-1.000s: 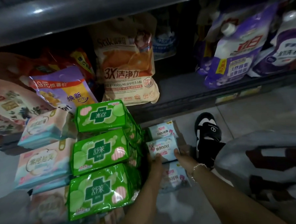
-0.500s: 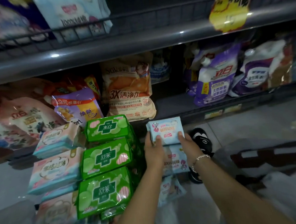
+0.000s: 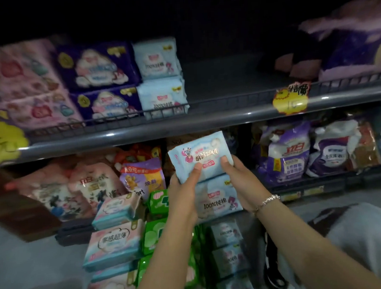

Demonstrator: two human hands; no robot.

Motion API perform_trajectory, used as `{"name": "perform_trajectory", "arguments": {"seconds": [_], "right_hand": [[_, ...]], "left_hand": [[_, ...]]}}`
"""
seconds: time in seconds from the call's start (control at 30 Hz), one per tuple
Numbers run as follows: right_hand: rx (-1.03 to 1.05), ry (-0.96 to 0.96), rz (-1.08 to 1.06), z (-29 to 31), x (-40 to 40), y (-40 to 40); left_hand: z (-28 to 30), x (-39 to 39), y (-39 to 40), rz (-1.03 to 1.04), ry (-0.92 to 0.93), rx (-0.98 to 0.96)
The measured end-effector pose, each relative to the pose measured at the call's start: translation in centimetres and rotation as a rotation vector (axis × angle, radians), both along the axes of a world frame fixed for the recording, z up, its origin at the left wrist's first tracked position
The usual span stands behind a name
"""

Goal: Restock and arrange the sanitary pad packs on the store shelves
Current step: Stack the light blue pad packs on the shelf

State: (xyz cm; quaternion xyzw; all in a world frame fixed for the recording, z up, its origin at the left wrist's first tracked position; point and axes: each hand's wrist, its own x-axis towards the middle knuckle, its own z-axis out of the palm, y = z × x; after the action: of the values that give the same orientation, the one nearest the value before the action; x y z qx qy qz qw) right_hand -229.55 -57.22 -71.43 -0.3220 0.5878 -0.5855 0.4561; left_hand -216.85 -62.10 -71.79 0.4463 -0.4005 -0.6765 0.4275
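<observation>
Raised: blue packs [image 3: 200,158] | both hands [image 3: 211,183] gripping them | dim shelf [image 3: 206,119] above

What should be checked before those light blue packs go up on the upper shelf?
1. Grip: left hand and right hand both hold the two stacked light blue packs: ok.
2. Bare space on the upper shelf, right of the matching shelved blue packs: ok.
3. Top pack's print reads upside down against the shelved ones: not ok.
4. Wire front rail must be cleared; packs are below it: not ok.
5. Shelf depth behind the gap: cannot tell, too dark.
</observation>
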Motion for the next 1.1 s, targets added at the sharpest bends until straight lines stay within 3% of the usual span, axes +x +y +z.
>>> {"name": "perform_trajectory", "arguments": {"seconds": [0.17,0.37,0.5,0.87,1.1], "right_hand": [[-0.180,0.030,0.208,5.6,2.5,-1.8],[-0.169,0.021,0.328,8.8,4.5,-4.9],[-0.159,0.218,0.235,10.2,4.9,-6.5],[-0.349,0.140,-0.137,15.9,0.2,-13.2],[-0.415,0.078,-0.133,21.1,-0.5,-20.7]], "left_hand": [[6.0,3.5,-1.3,0.085,0.213,-0.045],[11.2,7.4,-3.6,0.154,0.368,-0.068],[12.5,9.2,-5.8,0.114,0.444,-0.065],[12.3,14.1,-13.2,0.107,0.456,-0.240],[12.5,12.9,-15.1,0.084,0.465,-0.230]]}}
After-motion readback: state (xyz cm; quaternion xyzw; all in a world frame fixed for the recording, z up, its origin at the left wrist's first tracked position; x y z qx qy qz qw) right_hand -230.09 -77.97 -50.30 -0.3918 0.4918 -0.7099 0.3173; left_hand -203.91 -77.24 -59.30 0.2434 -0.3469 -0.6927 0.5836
